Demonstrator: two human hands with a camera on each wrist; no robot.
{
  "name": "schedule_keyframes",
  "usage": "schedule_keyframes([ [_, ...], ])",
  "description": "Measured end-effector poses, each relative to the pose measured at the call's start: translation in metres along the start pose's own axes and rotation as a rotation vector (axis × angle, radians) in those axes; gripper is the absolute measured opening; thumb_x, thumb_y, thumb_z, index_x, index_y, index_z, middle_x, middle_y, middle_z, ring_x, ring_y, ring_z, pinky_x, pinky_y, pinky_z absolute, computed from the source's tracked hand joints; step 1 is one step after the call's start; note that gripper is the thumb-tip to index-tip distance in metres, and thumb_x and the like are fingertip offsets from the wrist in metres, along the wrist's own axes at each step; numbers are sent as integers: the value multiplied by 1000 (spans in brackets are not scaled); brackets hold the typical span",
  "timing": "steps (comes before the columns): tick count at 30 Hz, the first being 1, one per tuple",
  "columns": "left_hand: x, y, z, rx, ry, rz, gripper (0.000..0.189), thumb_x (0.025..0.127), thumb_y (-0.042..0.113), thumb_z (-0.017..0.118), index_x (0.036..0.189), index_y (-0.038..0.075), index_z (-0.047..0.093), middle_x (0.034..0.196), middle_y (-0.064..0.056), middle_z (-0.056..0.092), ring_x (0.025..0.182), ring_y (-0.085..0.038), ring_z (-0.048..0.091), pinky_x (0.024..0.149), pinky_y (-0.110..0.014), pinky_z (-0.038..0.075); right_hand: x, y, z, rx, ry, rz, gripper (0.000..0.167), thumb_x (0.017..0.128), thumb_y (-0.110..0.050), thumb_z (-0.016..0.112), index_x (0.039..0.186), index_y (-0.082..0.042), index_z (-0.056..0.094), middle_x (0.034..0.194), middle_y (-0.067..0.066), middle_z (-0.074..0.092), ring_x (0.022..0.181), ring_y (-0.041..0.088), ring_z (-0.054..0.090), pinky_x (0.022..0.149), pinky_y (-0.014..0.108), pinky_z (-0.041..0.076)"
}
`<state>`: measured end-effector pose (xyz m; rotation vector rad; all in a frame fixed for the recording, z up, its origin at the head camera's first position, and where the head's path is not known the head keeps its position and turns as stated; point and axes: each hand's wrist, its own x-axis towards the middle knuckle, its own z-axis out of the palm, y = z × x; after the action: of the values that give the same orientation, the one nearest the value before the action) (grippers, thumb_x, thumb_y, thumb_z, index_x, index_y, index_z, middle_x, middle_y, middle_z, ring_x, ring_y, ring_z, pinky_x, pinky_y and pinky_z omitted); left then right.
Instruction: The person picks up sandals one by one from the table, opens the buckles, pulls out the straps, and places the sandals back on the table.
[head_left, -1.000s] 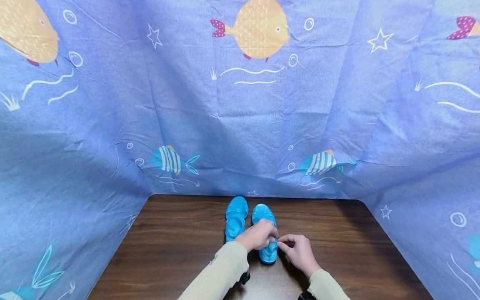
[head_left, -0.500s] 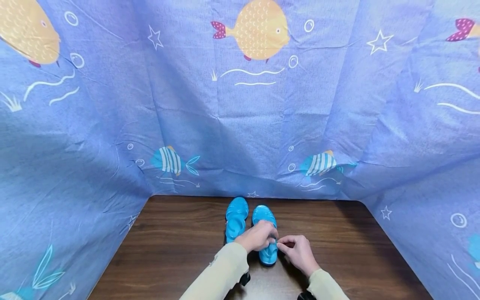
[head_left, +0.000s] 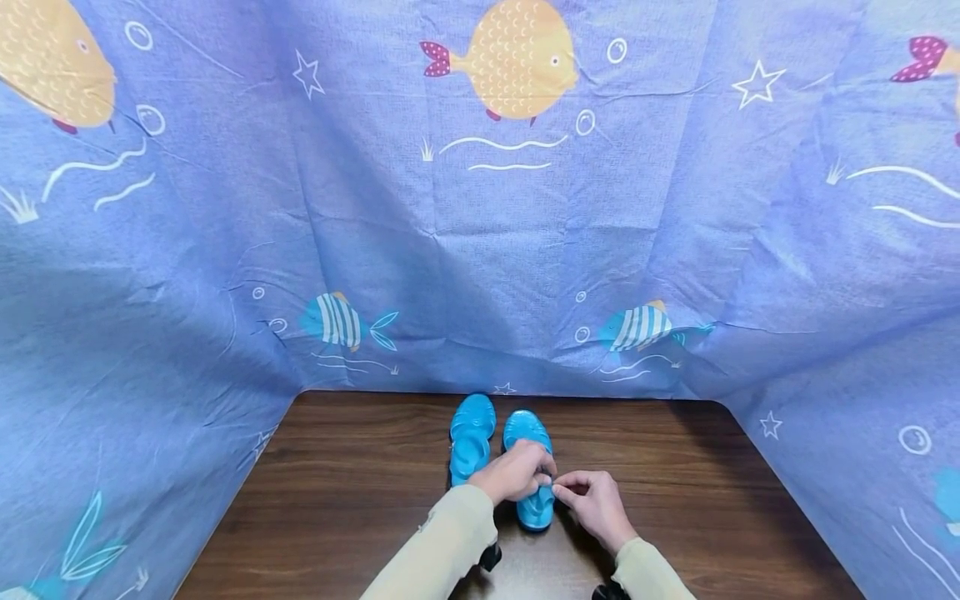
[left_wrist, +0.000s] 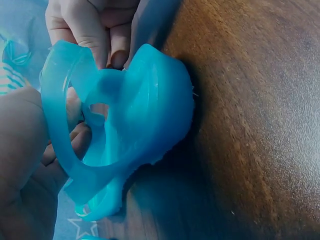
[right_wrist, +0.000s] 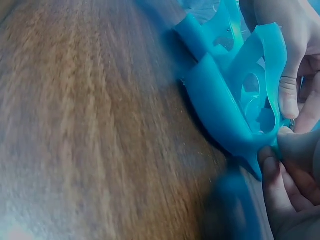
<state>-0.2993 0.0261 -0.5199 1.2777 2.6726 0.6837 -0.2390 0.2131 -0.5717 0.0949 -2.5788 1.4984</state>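
Observation:
Two bright blue jelly sandals lie on a brown wood table, toes pointing away. My left hand point(head_left: 517, 468) reaches over the right-hand sandal point(head_left: 534, 512), its thumb and fingers pinching the ankle strap point(right_wrist: 276, 57) by a small metal buckle point(right_wrist: 292, 122). From the right side my right hand point(head_left: 596, 506) pinches the strap at that same spot between thumb and fingertips. In the left wrist view the heel cup point(left_wrist: 160, 105) faces the camera and the strap arches beside it. The fingers partly hide the buckle. The left-hand sandal point(head_left: 472, 429) lies untouched beside it.
A blue cloth point(head_left: 495, 250) printed with fish and stars hangs behind the table point(head_left: 360, 467) and along both sides. The sandals' toes are near the table's back edge. Pale sleeves point(head_left: 442, 542) cover both forearms, with dark wrist cameras point(head_left: 489, 557) beneath.
Both hands stay at the sandal's buckle side with hardly any movement. Only a very slight shift of the whole head view shows.

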Motion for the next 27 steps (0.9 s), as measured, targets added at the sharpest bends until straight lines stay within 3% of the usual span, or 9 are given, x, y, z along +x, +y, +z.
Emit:
schedule_keyframes([
  [6, -2, -2, 4, -5, -5, -10, 14, 101, 7, 70, 104, 14, 82, 96, 9, 76, 89, 1, 65, 76, -14, 53, 0, 2, 0, 8, -7, -3, 5, 87, -9, 86, 85, -10, 82, 82, -1, 78, 72, 4, 65, 64, 22, 52],
  [18, -2, -3, 0, -7, 5, -18, 13, 100, 8, 71, 105, 13, 82, 98, 7, 76, 91, -1, 67, 77, -15, 54, 13, -1, -10, -170, -100, -157, 3, 89, -16, 86, 90, -16, 82, 86, -9, 78, 79, 3, 68, 71, 23, 55],
  [27, 0, 0, 0, -13, -14, -33, 13, 101, 9, 71, 104, 14, 82, 95, 9, 75, 83, 2, 62, 71, -14, 52, 12, -6, -6, -212, -30, -233, 5, 90, -17, 85, 86, -18, 82, 84, -13, 77, 78, 3, 68, 71, 24, 55],
])
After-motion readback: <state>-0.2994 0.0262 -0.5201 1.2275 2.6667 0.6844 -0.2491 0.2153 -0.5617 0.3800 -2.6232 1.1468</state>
